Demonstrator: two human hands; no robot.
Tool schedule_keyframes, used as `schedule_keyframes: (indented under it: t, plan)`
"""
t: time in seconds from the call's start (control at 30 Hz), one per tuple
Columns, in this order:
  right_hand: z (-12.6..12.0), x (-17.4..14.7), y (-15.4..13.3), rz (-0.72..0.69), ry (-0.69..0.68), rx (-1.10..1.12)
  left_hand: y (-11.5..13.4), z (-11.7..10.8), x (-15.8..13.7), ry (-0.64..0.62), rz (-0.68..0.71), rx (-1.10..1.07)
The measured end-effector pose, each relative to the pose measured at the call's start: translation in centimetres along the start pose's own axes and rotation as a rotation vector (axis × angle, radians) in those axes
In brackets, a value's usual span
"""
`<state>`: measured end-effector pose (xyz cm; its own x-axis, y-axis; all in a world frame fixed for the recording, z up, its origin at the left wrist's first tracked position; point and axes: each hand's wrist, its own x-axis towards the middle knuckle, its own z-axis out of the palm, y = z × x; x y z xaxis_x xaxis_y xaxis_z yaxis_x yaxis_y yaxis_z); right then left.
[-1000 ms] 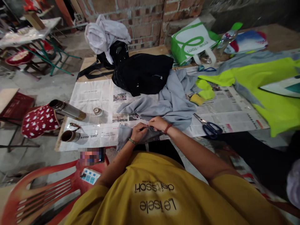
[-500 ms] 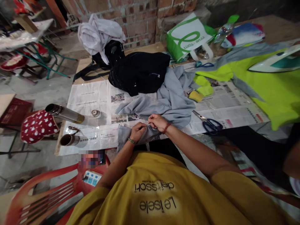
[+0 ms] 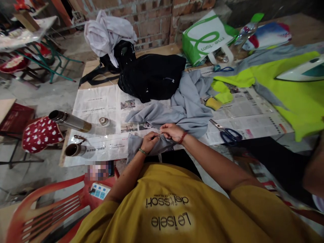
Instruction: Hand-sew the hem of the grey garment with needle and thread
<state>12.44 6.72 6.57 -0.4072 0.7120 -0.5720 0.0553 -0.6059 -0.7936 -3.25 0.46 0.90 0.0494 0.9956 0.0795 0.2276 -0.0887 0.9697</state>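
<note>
A light grey garment (image 3: 186, 118) lies crumpled on the newspaper-covered table, with one end reaching its front edge. My left hand (image 3: 150, 141) is closed in a pinch on this cloth near that edge. Close beside it, almost touching, my right hand (image 3: 172, 132) is also pinched, above the same cloth. Whatever sits between the right fingertips is too small to make out. To the right of the hands lie dark-handled scissors (image 3: 229, 134), blades slightly apart. Behind the garment is a black bag (image 3: 152, 77).
A steel flask (image 3: 69, 120), its cup (image 3: 75, 150) and a lid (image 3: 103, 121) stand left. A yellow-green garment (image 3: 286, 98) and an iron (image 3: 303, 71) are right, with a shopping bag (image 3: 202, 40) behind. A red chair (image 3: 50, 209) is near left; another person's arm (image 3: 314, 168) shows at right.
The view has shifted slightly, so things on the right appear a little further right. Both hands keep nearly the same pinched pose at the grey garment.
</note>
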Motion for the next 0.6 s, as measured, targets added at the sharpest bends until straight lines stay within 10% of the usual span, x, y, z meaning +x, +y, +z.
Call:
schedule_keyframes:
  t: [0.4, 0.6]
  plan:
    - [-0.1, 0.8, -0.2, -0.024, 0.149, 0.117, -0.2, 0.2, -0.2, -0.036, 0.025, -0.002]
    - [-1.1, 0.0, -1.8, -0.066, -0.125, 0.18, -0.2, 0.3, 0.0, -0.021, 0.028, -0.017]
